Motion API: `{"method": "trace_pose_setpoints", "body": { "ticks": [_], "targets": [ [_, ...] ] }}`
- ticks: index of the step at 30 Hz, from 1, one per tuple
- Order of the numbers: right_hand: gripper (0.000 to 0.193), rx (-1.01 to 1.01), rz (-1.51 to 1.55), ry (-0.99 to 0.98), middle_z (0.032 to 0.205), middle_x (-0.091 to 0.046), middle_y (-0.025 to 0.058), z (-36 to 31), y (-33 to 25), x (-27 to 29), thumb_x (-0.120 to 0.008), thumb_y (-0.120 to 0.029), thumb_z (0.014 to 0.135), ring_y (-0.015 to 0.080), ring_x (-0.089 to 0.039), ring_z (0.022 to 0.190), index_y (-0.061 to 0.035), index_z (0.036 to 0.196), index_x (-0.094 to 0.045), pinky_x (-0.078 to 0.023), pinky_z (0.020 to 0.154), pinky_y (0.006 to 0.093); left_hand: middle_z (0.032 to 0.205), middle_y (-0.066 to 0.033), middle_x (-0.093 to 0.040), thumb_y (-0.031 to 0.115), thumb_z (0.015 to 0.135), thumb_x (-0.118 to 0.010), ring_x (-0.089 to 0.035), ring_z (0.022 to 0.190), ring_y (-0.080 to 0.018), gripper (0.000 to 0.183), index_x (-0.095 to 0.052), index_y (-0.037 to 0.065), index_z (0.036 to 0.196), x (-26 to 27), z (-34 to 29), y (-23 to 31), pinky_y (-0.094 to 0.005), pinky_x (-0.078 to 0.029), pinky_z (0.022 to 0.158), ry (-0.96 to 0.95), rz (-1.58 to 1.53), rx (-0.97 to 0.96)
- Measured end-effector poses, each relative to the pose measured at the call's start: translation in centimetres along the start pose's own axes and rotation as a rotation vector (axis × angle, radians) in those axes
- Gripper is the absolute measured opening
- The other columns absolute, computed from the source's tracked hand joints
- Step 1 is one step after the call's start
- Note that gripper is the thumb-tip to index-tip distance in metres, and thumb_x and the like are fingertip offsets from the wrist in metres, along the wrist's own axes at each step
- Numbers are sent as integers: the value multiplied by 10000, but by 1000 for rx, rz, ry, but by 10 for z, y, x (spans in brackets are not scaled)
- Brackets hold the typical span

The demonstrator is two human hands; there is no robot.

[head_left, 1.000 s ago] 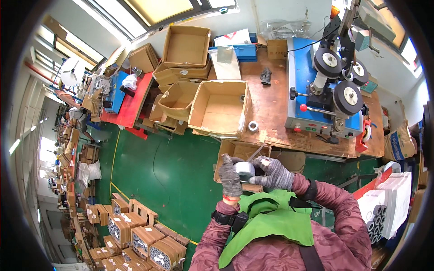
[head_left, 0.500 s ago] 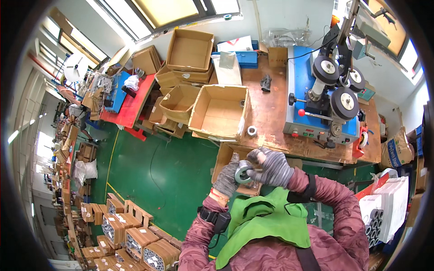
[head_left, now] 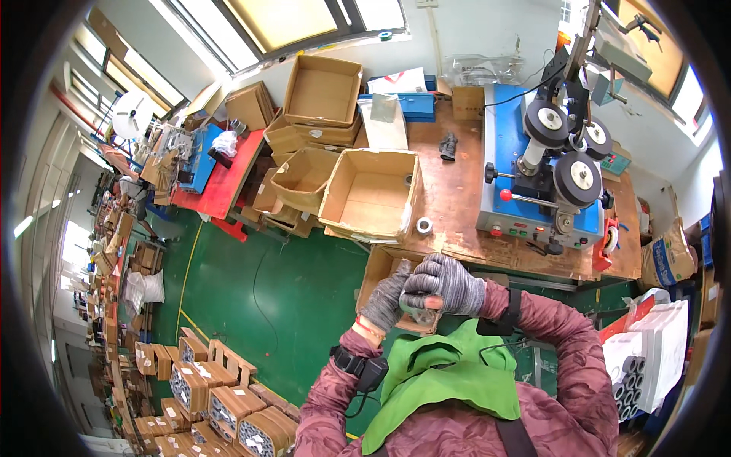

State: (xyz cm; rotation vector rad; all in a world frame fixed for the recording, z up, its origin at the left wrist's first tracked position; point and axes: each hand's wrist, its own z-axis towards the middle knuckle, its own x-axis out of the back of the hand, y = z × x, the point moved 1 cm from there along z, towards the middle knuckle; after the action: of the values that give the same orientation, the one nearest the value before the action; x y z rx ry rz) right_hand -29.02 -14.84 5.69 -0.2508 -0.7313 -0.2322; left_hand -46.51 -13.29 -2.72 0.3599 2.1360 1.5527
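Near the chest: both gloved hands meet over a small box [head_left: 396,286].
Right hand [head_left: 445,283]: closed on a small round part [head_left: 417,305].
Left hand [head_left: 386,298]: touches it, grip unclear.
Behind: wooden bench [head_left: 457,190], open carton [head_left: 373,194].

we find the scene bright and evenly lit, daylight entering through the windows [head_left: 304,19] along the top, which are blown out to pale yellow-white. shadows on the wooden workbench [head_left: 457,190] are soft and short. strong fisheye distortion bends straight edges toward the rim, and a black vignette rings the frame. central detail is sharp; the far left aisle is small and smeared.
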Motion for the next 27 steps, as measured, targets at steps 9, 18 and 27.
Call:
{"method": "trace_pose_setpoints", "body": {
  "ticks": [9, 18, 27],
  "targets": [
    [299, -164, -40, 301, 825, -594, -18, 6, 0, -6, -653, -184, 570, 192, -552, 709, -153, 867, -648, -419, 578, 331, 678, -35, -553, 414, 947, -312, -514, 591, -114, 481, -542, 24, 784, -40, -1, 38, -247, -448, 567, 620, -117, -133],
    [254, -289, 50, 290, 632, -552, -12, 0, -36, 6, -705, -162, 551, 183, -529, 583, -139, 800, -661, -401, 535, 319, 730, -48, -481, 335, 955, -326, -457, 664, -124, 386, -487, 37, 770, -50, 4, 44, -274, -403, 607, 822, 65, -340],
    [77, -892, 523, 342, 669, -604, 57, -2, 19, 23, -623, -90, 779, 130, -566, 627, -15, 780, -634, -454, 581, 259, 657, -29, -488, 343, 939, -374, -449, 623, -121, 405, -514, 29, 725, -64, -2, 48, -277, -387, 567, 748, 243, -478]
  ]
}}
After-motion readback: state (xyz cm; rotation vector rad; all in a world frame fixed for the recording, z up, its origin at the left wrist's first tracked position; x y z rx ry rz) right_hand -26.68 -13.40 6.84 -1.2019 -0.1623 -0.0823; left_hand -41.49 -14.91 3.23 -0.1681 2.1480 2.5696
